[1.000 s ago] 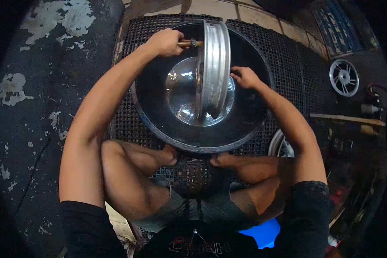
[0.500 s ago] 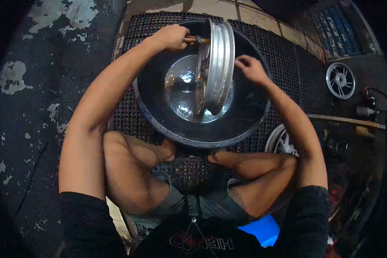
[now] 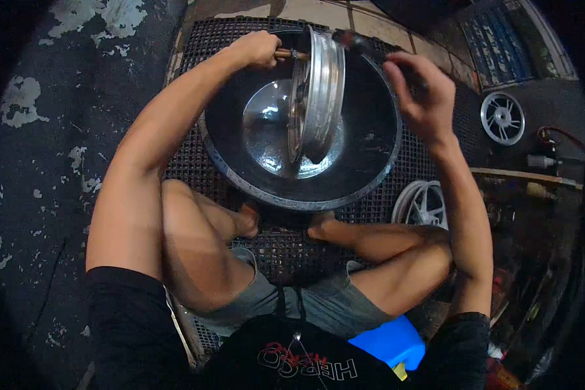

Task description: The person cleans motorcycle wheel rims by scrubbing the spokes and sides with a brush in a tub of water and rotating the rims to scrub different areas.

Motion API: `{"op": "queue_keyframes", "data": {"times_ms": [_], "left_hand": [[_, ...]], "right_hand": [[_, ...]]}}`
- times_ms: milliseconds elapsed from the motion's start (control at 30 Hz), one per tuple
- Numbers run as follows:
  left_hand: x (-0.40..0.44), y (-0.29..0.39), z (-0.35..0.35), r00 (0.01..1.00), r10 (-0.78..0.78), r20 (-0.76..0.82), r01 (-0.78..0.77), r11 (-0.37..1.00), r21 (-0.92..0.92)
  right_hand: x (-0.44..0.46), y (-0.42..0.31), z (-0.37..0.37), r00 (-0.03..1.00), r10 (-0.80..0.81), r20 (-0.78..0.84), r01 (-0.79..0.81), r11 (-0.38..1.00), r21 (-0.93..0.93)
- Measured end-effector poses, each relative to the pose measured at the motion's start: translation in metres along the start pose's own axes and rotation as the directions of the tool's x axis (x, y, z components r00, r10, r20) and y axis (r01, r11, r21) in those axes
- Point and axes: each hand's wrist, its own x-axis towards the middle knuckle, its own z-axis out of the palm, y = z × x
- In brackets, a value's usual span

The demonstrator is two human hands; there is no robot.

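A silver motorcycle wheel rim (image 3: 325, 97) stands on edge in a black round tub (image 3: 370, 149) with shallow, shiny water at the bottom. My left hand (image 3: 257, 49) is closed around a brown rod (image 3: 286, 54) that runs to the left side of the rim. To the right of the rim, my right hand (image 3: 429, 94) is raised and curled around a dark brush-like tool (image 3: 370, 49). The tool is blurred, and its far end is at the rim's top right edge. The rim's inner side is partly hidden.
Black grid matting (image 3: 279, 250) lies under the tub and my feet. A spoked wheel (image 3: 502, 118) lies at the right, and another wheel (image 3: 422, 205) is by my right knee. A blue container (image 3: 393, 341) sits beside my right thigh.
My right hand has risen and moved right, away from the rim's side, and the dark tool now shows at the rim's top. The view has shifted slightly; my left hand still grips the rod.
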Motion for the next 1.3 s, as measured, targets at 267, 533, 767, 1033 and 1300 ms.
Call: {"op": "queue_keyframes", "data": {"times_ms": [267, 533, 767, 1033, 1300], "left_hand": [[0.010, -0.006, 0.009, 1.000, 0.001, -0.002, -0.001, 1.000, 0.011], [0.006, -0.006, 0.009, 0.999, -0.011, -0.038, 0.011, 1.000, -0.005], [0.009, -0.010, 0.008, 0.996, 0.071, -0.056, -0.070, 0.997, 0.023], [0.002, -0.005, 0.003, 0.998, 0.029, -0.050, -0.032, 0.998, -0.047], [0.006, -0.009, 0.006, 0.999, 0.026, -0.038, -0.028, 0.998, -0.053]], "right_hand": [[-0.051, -0.036, 0.002, 0.843, -0.360, 0.400, 0.399, 0.917, -0.015], [-0.093, -0.076, 0.002, 0.664, -0.478, 0.575, 0.495, 0.857, 0.141], [-0.131, -0.070, 0.034, 0.619, -0.454, 0.640, 0.364, 0.889, 0.278], [-0.064, -0.056, 0.025, 0.906, 0.032, 0.421, -0.154, 0.953, 0.261], [-0.013, -0.036, 0.010, 0.946, 0.262, 0.190, -0.305, 0.919, 0.250]]}}
